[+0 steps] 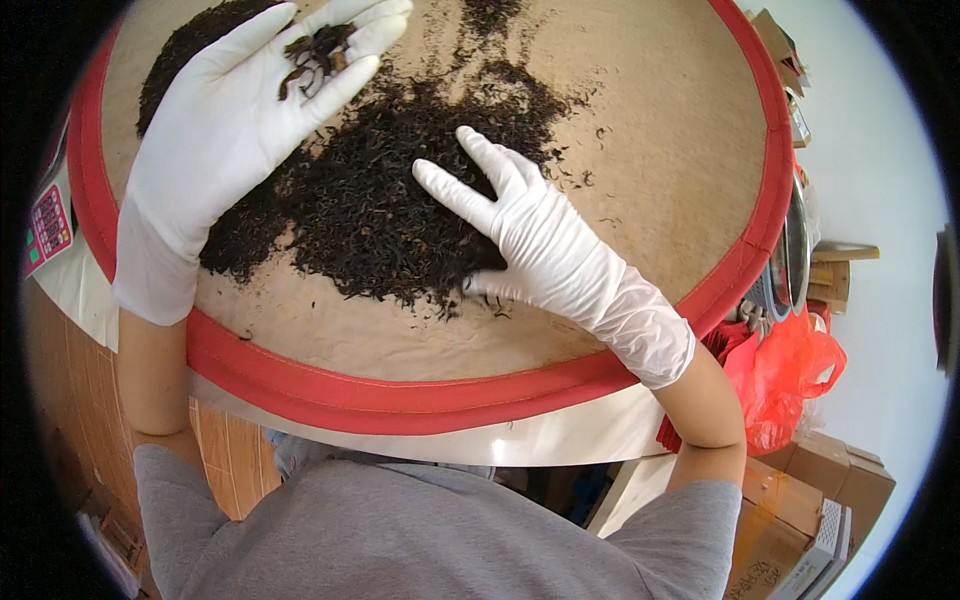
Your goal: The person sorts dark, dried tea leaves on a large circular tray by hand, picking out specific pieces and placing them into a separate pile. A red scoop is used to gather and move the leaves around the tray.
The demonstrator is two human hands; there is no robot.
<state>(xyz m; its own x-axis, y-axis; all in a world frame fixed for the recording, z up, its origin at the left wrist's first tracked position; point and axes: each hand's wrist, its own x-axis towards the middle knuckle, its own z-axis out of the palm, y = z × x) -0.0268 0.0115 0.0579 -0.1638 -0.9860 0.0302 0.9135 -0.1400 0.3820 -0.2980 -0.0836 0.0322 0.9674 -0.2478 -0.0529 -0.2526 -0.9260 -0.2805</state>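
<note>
A loose heap of dark, twisted dried tea leaves (pixel 370 210) lies on a large round tan tray with a red cloth rim (pixel 400 405). My left hand (pixel 235 120), in a white glove, is turned palm up over the far left of the tray. A small clump of tea leaves (pixel 318 58) rests on its fingers, which are partly stretched out. My right hand (pixel 525 225), gloved the same way, reaches over the heap's right side with its fingers spread. The thumb tip dips behind or into the leaves; nothing shows held in that hand.
More tea leaves lie at the tray's far left and far middle. A device with a pink keypad (pixel 50 222) sits beyond the left rim. On the right are a red plastic bag (pixel 790 375), metal pans (pixel 793 245) and cardboard boxes (pixel 790 495) near a white wall.
</note>
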